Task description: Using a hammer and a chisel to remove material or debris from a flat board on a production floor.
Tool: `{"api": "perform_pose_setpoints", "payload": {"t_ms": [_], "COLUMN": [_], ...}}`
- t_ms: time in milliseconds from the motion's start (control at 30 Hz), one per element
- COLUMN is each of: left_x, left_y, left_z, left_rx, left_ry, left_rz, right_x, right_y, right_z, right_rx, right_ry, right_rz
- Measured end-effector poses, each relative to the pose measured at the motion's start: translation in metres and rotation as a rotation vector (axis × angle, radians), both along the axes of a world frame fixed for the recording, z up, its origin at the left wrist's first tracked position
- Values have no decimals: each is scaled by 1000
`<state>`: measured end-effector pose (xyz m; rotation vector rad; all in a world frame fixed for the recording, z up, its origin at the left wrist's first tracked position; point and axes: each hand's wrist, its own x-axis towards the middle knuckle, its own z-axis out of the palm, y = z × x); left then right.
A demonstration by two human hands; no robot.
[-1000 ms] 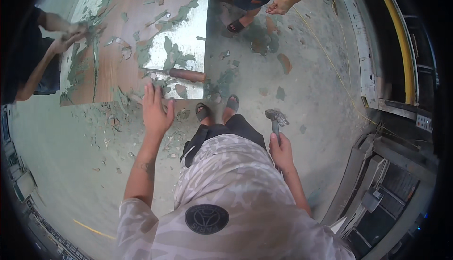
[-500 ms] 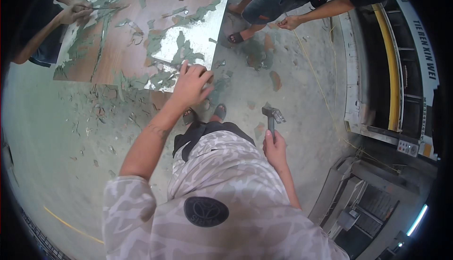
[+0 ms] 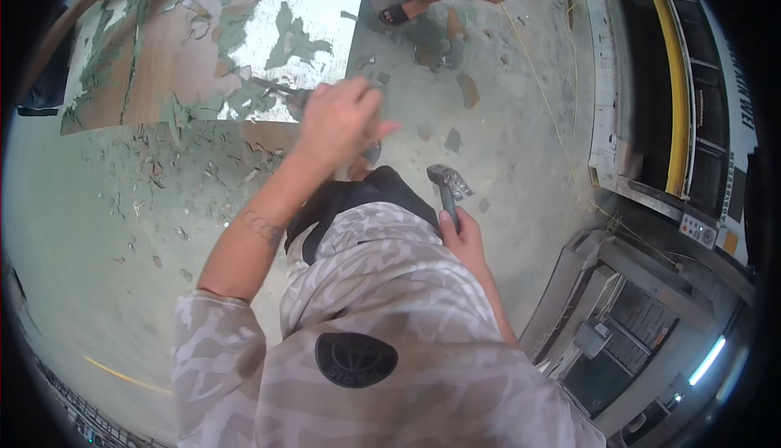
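Scraper (image 3: 279,87): slim dark blade, at near-right corner of worktop (image 3: 171,62), tip to left; on surface or just above, can't tell. Exact tool type unclear.
Scraper feel: prob. light & stiff, edge poss. sharp. Best hold = handle, fingers wrapped right round, kept off blade.
L hand (image 3: 340,121): over scraper handle, same corner; fingers bent, thumb out to right. Motion blur, so can't tell if clamped on handle or just laid over it.
Hammer (image 3: 447,191): off worktop, to its right & nearer, held above floor (image 3: 521,147); striking end far, handle near. Shiny bit on right of that end, unclear what.
R hand (image 3: 464,239): clamped on hammer handle, thumb along it, not far below the striking end.
Hammer feel: prob. top-heavy, rigid, hard to damage; short hold like this gives control, lower hold more leverage.
Green scraps (image 3: 294,40): ragged, look thin, prob. light & brittle; loose ones may slip under blade.
Vs 1.0 s ago: L hand was flat-ish, left of the handle, brown handle in full view; now hand hides most of it & blade lies more slanted. R hand still on hammer, abt same hold. Worktop sits higher in view, so camera prob. shifted too.
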<state>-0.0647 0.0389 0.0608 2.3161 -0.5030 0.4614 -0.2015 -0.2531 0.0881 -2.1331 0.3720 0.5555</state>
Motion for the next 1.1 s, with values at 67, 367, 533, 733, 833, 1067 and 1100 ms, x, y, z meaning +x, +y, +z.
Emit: {"api": "perform_pose_setpoints", "payload": {"t_ms": [67,367,533,733,833,1067,1100], "left_x": [-12,-64,-38,2,4,0,3], "left_y": [10,-36,-44,-32,-35,-41,-43], "left_z": [-10,10,43,26,2,-13,-11], "left_rx": [138,-6,86,138,125,175,165], "left_ry": [31,83,-50,-125,-111,-112,-154], "left_rz": [-13,-86,-88,-71,-87,-68,-22], "right_x": [-4,33,55,73,79,74,73], "right_y": [-4,-51,-90,-125,-145,-147,-146], "right_z": [-2,-23,-38,-7,-5,-3,-3], "right_rx": [16,124,192,159,124,190,189], "right_ry": [-12,-62,-49,8,22,97,101], "right_rz": [-8,86,95,115,106,-30,-33]}}
